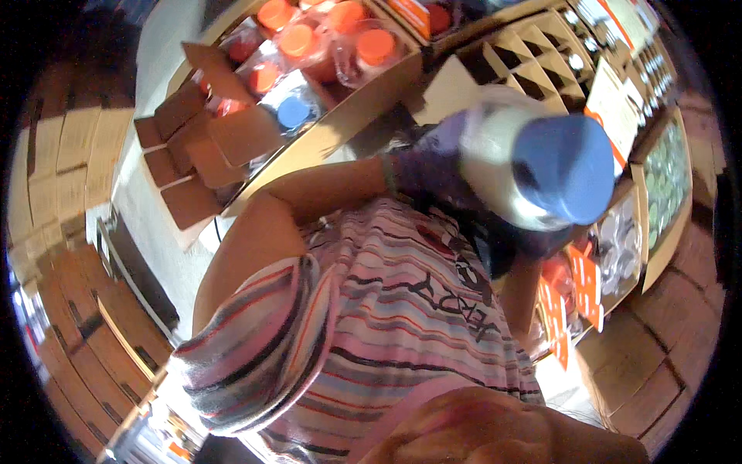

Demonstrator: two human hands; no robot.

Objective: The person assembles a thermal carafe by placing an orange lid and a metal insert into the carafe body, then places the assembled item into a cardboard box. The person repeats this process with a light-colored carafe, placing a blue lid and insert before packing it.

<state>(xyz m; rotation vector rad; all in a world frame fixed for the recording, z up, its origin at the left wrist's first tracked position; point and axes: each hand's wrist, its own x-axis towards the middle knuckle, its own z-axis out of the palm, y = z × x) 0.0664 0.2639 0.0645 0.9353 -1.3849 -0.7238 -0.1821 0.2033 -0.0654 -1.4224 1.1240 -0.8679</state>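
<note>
A white jar with a blue lid (541,166) sits close to the camera, blurred, held up in front of the person's chest. Both hands wear dark purple gloves. The left hand (433,166) grips the jar's white body from the left side; its fingers are blurred and partly behind the jar, so I cannot tell whether they are spread or pressed together. The right hand (514,243) is under the jar, touching its lower side; its fingers are hidden too, and their state cannot be told. The bare left forearm (325,189) runs in from the striped sleeve (263,340) of a striped shirt (402,325).

Behind the jar, a cardboard tray (363,104) holds bagged jars with orange lids (325,39), with one blue-lidded jar (294,112) near the tray's left end. Small brown boxes (189,147) lie stacked just beside the tray's left end. At the far right, a cardboard box with dividers (541,54) stands open, and a box of greenish lids (668,182) sits along the right edge.
</note>
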